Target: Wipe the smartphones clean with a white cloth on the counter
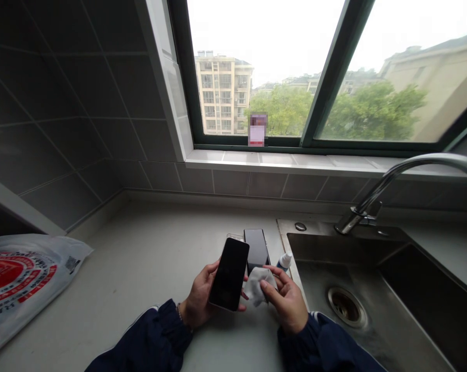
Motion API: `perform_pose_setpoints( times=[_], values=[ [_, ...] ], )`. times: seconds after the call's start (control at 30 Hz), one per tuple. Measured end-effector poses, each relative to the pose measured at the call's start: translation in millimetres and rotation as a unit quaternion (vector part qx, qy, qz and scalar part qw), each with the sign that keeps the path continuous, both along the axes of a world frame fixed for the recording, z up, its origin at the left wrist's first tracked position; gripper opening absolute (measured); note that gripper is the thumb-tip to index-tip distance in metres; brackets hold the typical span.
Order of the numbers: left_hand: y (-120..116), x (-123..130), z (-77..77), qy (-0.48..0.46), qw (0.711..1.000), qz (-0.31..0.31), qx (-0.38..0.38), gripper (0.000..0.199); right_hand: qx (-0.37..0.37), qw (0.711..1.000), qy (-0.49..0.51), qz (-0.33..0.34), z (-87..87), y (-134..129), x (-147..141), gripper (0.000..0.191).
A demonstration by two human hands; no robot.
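My left hand [199, 299] holds a black phone [229, 274] tilted up with its dark screen facing me. My right hand [288, 302] pinches a crumpled white cloth [257, 285] just to the right of the phone's lower edge. A second black phone [256, 249] lies flat on the countertop [155, 258] behind the hands. A small white bottle with a blue band [284, 262] lies beside it, near the sink's edge. Both wrists wear dark blue sleeves.
A steel sink [373, 289] with a drain [344, 306] fills the right side, a chrome faucet [388, 186] arching over it. A white plastic bag with red print [19, 274] lies at the left. Dark tiled walls and a window ledge [280, 161] stand behind.
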State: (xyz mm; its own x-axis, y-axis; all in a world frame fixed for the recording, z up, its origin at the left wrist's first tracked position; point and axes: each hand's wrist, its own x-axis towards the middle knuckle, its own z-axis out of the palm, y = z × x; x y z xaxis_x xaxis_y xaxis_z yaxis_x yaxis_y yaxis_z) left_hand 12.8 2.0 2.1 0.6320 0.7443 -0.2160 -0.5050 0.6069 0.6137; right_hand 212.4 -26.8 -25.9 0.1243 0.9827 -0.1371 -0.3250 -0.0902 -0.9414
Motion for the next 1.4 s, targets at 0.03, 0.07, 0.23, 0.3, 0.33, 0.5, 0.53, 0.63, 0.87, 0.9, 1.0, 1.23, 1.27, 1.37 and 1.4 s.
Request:
perform_pose_setpoints(
  times=[0.03, 0.07, 0.23, 0.3, 0.33, 0.5, 0.53, 0.63, 0.87, 0.9, 1.0, 1.23, 1.27, 1.37, 1.4],
  values=[
    [-1, 1, 0.3, -0.004, 1.0, -0.007, 0.0, 0.062, 0.006, 1.0, -0.008, -0.004, -0.1, 0, 0, 0.06],
    [-1, 1, 0.3, -0.01, 1.0, -0.014, 0.0, 0.062, 0.012, 1.0, -0.017, -0.01, -0.4, -1, 0, 0.058],
    [-3, 4, -3.1, -0.02, 0.999, -0.038, -0.004, 0.064, 0.045, 0.997, -0.059, -0.029, -0.3, -2, 1, 0.052],
    [-4, 4, -4.6, -0.017, 0.999, -0.044, -0.006, 0.065, 0.046, 0.997, -0.06, -0.031, -0.1, -2, 1, 0.054],
    [-4, 4, -4.8, -0.015, 0.999, -0.047, -0.005, 0.065, 0.044, 0.997, -0.057, -0.031, -0.4, -2, 0, 0.056],
    [-6, 3, 0.9, -0.017, 0.999, -0.041, 0.003, 0.065, 0.052, 0.997, -0.042, -0.033, -5.9, -2, 0, 0.064],
    [-6, 3, 2.2, -0.018, 0.999, -0.037, 0.003, 0.065, 0.053, 0.998, -0.035, -0.031, -7.1, -1, 1, 0.065],
    [-7, 3, 3.5, -0.018, 0.999, -0.034, -0.001, 0.064, 0.036, 0.999, -0.006, -0.013, -8.7, -1, 2, 0.066],
    [-6, 4, -3.0, -0.004, 0.999, -0.036, -0.006, 0.062, 0.067, 0.998, -0.003, -0.004, -9.7, -3, 3, 0.064],
    [-6, 3, -4.0, -0.004, 0.999, -0.033, -0.005, 0.06, 0.074, 0.997, -0.013, -0.007, -10.8, -2, 3, 0.062],
    [-6, 3, -7.0, -0.007, 0.999, -0.036, -0.007, 0.06, 0.095, 0.994, -0.05, -0.013, -13.0, -1, 6, 0.058],
    [-8, 1, -10.4, 0.036, 0.997, -0.052, 0.034, 0.066, 0.146, 0.987, -0.067, -0.019, -3.7, -6, 6, 0.056],
    [-8, 1, -10.4, 0.038, 0.998, -0.047, 0.036, 0.064, 0.147, 0.987, -0.064, -0.014, -2.5, -8, 5, 0.056],
    [-9, 1, -10.9, 0.041, 0.998, -0.041, 0.027, 0.061, 0.153, 0.987, -0.057, 0.009, -1.4, -10, 6, 0.055],
    [-9, 1, -11.3, 0.046, 0.998, -0.044, 0.024, 0.061, 0.155, 0.986, -0.057, 0.016, -1.5, -11, 6, 0.054]
  ],
)
